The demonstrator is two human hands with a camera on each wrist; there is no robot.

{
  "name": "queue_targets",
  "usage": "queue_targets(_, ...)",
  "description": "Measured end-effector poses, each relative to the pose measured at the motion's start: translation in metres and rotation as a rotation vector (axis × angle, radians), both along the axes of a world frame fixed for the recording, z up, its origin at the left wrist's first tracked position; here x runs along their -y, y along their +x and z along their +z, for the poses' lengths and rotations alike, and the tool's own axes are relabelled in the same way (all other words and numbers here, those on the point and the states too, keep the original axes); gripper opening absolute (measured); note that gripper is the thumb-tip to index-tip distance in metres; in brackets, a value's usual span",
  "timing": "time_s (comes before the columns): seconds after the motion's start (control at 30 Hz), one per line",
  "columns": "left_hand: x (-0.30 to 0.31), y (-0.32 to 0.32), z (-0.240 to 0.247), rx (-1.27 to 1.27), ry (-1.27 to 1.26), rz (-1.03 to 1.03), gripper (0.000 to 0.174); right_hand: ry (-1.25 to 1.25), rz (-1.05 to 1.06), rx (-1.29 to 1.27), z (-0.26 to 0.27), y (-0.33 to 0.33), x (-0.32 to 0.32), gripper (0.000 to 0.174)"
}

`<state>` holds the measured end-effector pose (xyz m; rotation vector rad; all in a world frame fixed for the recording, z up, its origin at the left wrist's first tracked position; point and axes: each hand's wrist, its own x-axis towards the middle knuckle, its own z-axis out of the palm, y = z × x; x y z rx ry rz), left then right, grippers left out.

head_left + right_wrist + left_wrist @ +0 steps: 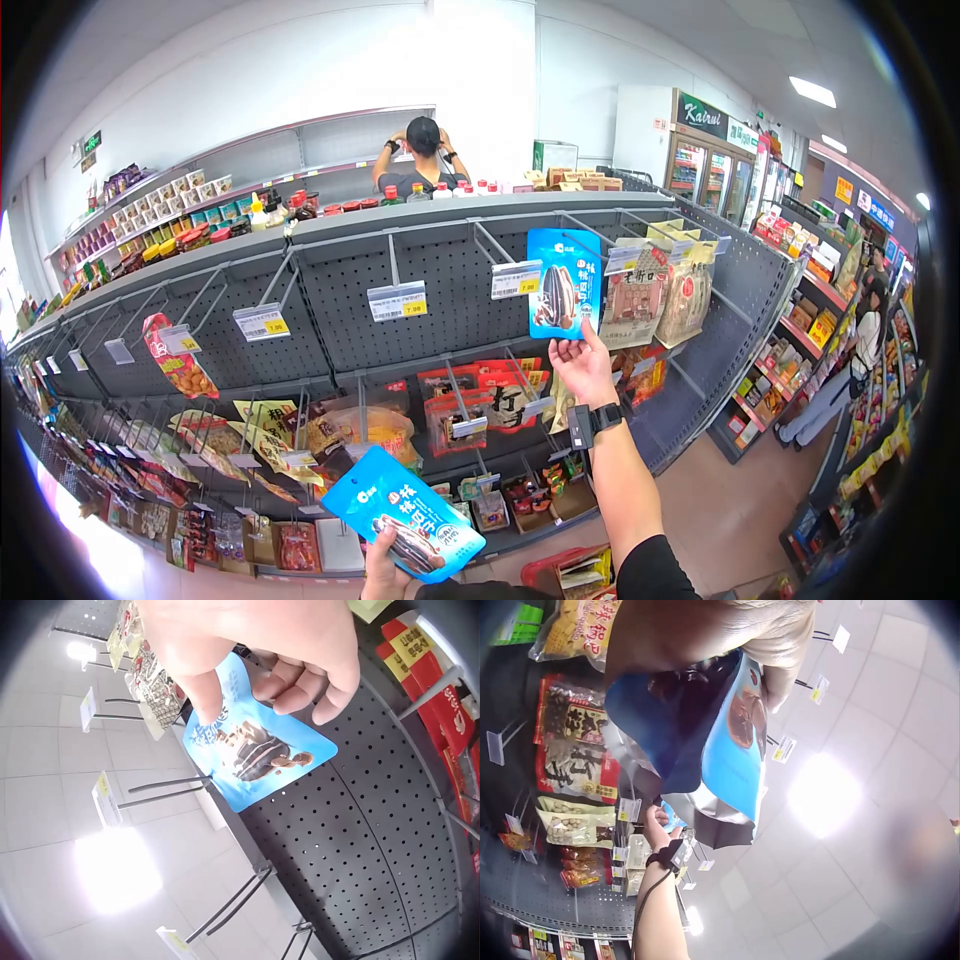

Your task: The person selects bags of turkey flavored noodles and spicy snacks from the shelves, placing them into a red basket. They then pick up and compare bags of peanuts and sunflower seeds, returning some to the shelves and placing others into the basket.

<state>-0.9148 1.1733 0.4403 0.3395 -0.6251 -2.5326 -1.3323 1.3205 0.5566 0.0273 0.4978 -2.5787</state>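
In the head view my right hand (582, 372) pinches the bottom edge of a blue snack bag (565, 285), which is upright at a hook with a price tag (516, 281) beside it. The right wrist view shows the thumb of my right hand (255, 660) on the front of that bag (259, 754) and the fingers behind it. Lower down, my left hand (385, 572) grips another blue bag (405, 515), tilted, by its lower left part. In the left wrist view my left hand (712, 630) is above this bag (731, 757), close to the camera.
Beige bags (636, 300) hang to the right of the raised bag. Bare hooks stick out from the pegboard (350, 250) on the left. Lower hooks hold red packs (510, 395). A red basket (542, 572) is on the floor. A person (424, 150) is behind the shelf.
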Motion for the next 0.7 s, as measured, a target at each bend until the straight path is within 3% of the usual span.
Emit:
queue_targets(0.17, -0.003, -0.001, -0.001, 0.025, -0.021, 0.034, 0.075, 0.180, -0.103, -0.159, -0.008, 0.005, -0.005, 0.024)
queue_targets(0.3, -0.002, -0.003, -0.005, 0.019, -0.040, -0.015, 0.075, 0.154, -0.149, -0.290, -0.014, 0.003, -0.016, 0.025)
queue_targets(0.53, -0.005, -0.004, -0.007, 0.061, -0.114, -0.020, 0.074, 0.108, -0.086, -0.115, -0.008, 0.039, -0.054, 0.032)
queue_targets(0.7, -0.009, -0.009, -0.006, 0.052, -0.091, -0.043, 0.071, 0.085, -0.093, -0.138, -0.001, 0.070, -0.077, 0.030)
